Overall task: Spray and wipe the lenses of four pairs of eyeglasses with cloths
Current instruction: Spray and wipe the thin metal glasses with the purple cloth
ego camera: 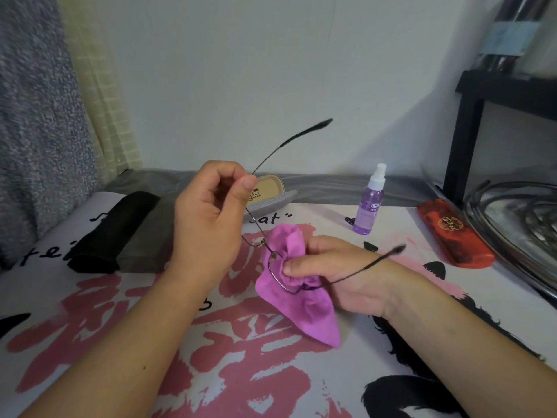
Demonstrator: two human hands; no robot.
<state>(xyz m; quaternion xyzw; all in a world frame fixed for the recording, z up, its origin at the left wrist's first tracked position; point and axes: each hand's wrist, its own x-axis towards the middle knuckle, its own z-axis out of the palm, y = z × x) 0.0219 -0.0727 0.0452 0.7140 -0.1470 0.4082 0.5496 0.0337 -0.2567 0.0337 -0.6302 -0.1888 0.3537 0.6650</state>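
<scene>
1. Head view, the grips: the left hand (208, 212) is closed in a pinch on the near temple arm of a thin wire pair of eyeglasses (272, 260), held up off the worktop (422, 312). The right hand (328, 267) is clamped on a pink cloth (298, 303), with one lens pressed inside its folds.

2. Head view, the key relation: the glasses lie between the two grips, below and to the right of the left pinch. Their frame runs diagonally down from the left grip into the right one. One temple sticks up and away; the other trails over the right wrist. The right hand is nearer the covered lens. The bare lens sits just left of the cloth, so I judge the cloth must shift that way next.

3. Head view, beyond the grips: a purple spray bottle (369, 203) stands upright beyond the right hand.

4. Head view, containers: an open grey case (271, 200) behind the left hand looks empty, though partly hidden. A red case (455, 233) and two dark cases (120, 233) lie shut, contents unseen.
</scene>
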